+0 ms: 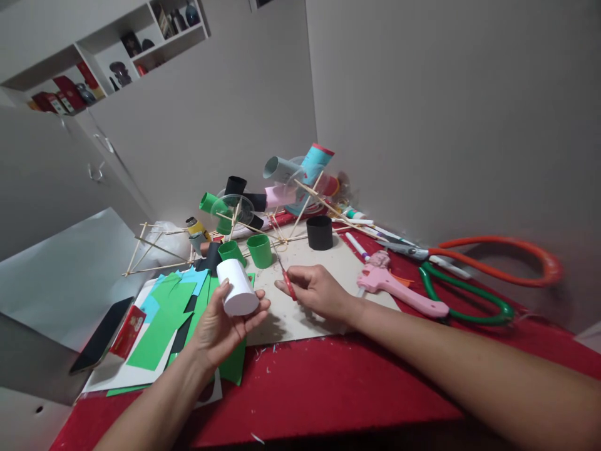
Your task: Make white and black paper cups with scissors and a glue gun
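My left hand (220, 329) is closed around a white paper tube (237, 288), holding it tilted above the green paper sheets (164, 326). My right hand (319, 291) rests on the pale cardboard sheet (300, 313) and grips small red-handled scissors (285, 275), whose blades point away toward two green paper cylinders (260, 250). A black paper cylinder (320, 232) stands farther back on the cardboard.
A pink glue gun (399, 291) and large orange and green scissors (469, 275) lie right on the red tablecloth (328, 388). Stick-and-tube models (282, 194) crowd the back corner. A phone (101, 341) and a red card lie left, beside blue and black paper.
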`<action>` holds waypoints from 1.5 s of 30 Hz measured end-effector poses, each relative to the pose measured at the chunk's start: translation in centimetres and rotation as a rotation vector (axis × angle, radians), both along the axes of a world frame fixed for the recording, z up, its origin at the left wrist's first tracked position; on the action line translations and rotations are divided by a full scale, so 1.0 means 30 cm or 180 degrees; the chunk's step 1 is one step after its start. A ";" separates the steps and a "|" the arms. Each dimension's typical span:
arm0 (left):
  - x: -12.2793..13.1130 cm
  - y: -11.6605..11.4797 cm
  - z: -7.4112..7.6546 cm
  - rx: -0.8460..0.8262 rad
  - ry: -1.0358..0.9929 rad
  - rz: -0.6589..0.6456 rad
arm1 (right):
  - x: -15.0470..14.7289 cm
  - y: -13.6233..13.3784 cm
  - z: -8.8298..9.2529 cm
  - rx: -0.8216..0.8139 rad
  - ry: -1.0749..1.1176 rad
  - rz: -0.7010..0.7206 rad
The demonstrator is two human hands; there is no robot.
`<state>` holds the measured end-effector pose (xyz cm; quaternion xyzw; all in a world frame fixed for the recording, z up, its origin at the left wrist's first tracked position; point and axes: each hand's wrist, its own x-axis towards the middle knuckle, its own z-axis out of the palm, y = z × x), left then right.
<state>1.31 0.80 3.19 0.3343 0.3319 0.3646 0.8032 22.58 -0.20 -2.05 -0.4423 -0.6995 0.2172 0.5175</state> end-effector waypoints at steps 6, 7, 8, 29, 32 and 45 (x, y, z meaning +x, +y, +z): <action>-0.011 -0.008 -0.017 0.0148 -0.0093 -0.0117 | 0.013 -0.009 0.005 0.0324 -0.0617 -0.0020; -0.012 -0.007 -0.019 0.0176 -0.0103 -0.0146 | 0.015 -0.009 0.005 0.0374 -0.0702 0.0003; -0.013 -0.006 -0.021 0.0216 -0.0112 -0.0166 | 0.018 -0.009 0.006 0.0421 -0.0777 0.0025; -0.022 -0.005 -0.040 0.0341 -0.0370 -0.0309 | 0.039 -0.021 0.027 0.0663 -0.1531 -0.0092; -0.041 0.000 -0.003 0.0453 -0.0468 -0.0414 | 0.036 -0.030 0.037 0.0597 -0.1811 -0.0051; -0.007 -0.022 0.032 0.1707 0.0862 -0.0172 | 0.000 -0.072 0.078 0.0470 -0.3029 0.0091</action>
